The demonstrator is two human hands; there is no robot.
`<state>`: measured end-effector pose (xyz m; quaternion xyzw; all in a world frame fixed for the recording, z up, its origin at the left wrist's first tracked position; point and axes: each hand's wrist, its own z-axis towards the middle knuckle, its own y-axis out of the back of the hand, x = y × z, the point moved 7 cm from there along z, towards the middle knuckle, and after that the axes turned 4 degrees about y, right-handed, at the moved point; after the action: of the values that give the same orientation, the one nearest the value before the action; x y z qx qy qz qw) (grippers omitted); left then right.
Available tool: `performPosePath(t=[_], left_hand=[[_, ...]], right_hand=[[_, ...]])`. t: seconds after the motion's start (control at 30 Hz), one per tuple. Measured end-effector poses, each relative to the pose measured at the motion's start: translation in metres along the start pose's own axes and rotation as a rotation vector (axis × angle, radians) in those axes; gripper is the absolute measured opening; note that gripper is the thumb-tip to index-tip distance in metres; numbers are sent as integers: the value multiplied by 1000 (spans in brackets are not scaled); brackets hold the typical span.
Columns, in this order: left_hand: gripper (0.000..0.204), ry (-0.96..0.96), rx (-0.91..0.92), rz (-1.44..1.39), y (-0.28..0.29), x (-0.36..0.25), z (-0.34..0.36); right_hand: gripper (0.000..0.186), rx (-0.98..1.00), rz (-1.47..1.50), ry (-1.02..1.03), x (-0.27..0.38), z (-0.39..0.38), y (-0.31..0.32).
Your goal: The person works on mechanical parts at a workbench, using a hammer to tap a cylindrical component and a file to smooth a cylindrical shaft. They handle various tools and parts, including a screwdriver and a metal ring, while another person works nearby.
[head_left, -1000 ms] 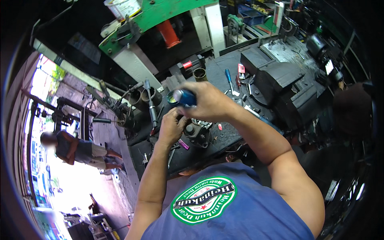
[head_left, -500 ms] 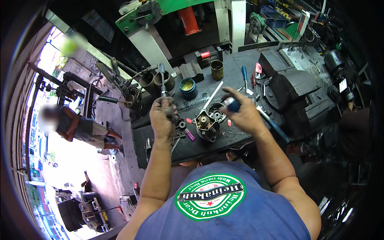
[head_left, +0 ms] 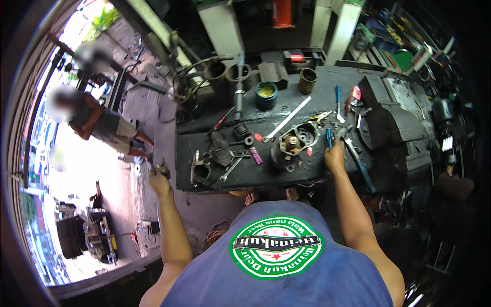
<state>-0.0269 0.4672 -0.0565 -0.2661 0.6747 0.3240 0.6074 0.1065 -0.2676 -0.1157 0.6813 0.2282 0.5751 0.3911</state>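
Observation:
My left hand is past the bench's left edge with its fingers curled; whether it holds anything cannot be seen. My right hand rests low over the bench, closed around a blue-handled tool whose far end I cannot make out. Just left of it sits an open metal housing with a brass-coloured centre piece and a second round opening. A flat pale metal strip lies slantwise behind the housing. Toward the left are a purple lighter, a wrench and dark metal parts.
A metal bar leans by two dark cans. Behind stand a blue tub of yellowish grease and a brown can. A blue screwdriver and a long blue-handled tool lie on the right. A person stands at left.
My left hand has moved away from the metal bar, leftward and down past the bench edge. My right hand has come down to the bench, right of the housing. The view has shifted.

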Motion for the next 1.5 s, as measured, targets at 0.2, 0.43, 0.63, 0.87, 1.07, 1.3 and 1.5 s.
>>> performPosePath(t=[0.2,0.43,0.63,0.87,1.07,1.3,1.5], left_hand=[[28,-226,-161,590,43,58,10],[28,-257,78,746,0,86,21],[25,-288,221,853,-36,78,25],[34,-274,298,813,-58,59,34],[47,-297,179,771,-43,55,13],[47,-278,85,607,-28,35,-30],[44,-266,157,451,-41,12,-89]], right_hand=[[71,30,-100,137,2,16,-20],[48,-182,363,178,81,4,74],[51,156,182,653,231,-73,121],[30,145,-41,713,270,-87,114],[22,5,524,520,219,-51,158],[39,298,1495,-190,91,-31,101],[30,468,1993,-338,43,-56,53]])
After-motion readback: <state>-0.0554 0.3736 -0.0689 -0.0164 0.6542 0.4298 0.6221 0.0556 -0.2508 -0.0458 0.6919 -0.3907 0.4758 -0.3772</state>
